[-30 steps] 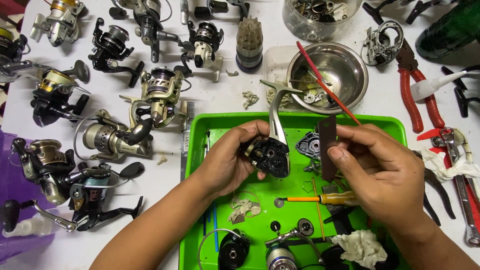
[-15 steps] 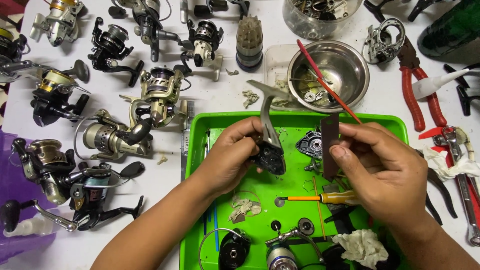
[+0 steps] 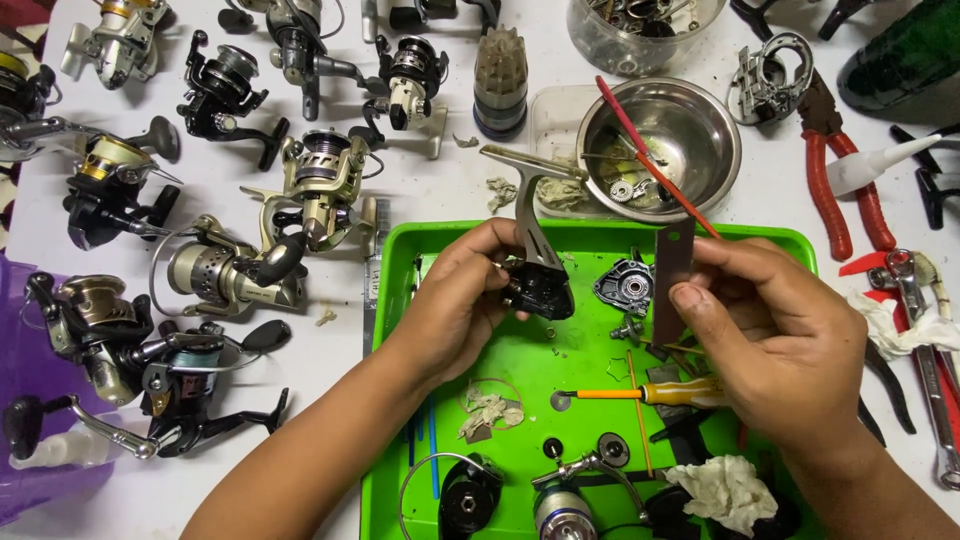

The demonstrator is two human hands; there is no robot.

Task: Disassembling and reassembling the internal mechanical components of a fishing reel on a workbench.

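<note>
Head view: white table point(image 3: 450, 190) crowded with reels point(image 3: 230, 270), steel bowl point(image 3: 665, 135) and pliers point(image 3: 835, 170) ringing a green tray point(image 3: 395, 400). Little free room; tray floor bare only mid-left. Left hand point(image 3: 460, 300) grips black reel body point(image 3: 535, 285) over the tray, stem up. Right hand point(image 3: 775, 330) pinches dark flat strip point(image 3: 672, 280) upright beside it.

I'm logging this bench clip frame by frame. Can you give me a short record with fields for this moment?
setting: white table with a green tray
left hand: grips a dark reel body with a silver stem, above the tray
right hand: pinches a flat dark strip upright
in tray: yellow-handled screwdriver, gear cover, crumpled rag
beyond tray: steel bowl, red pliers
left of tray: many spinning reels
</note>
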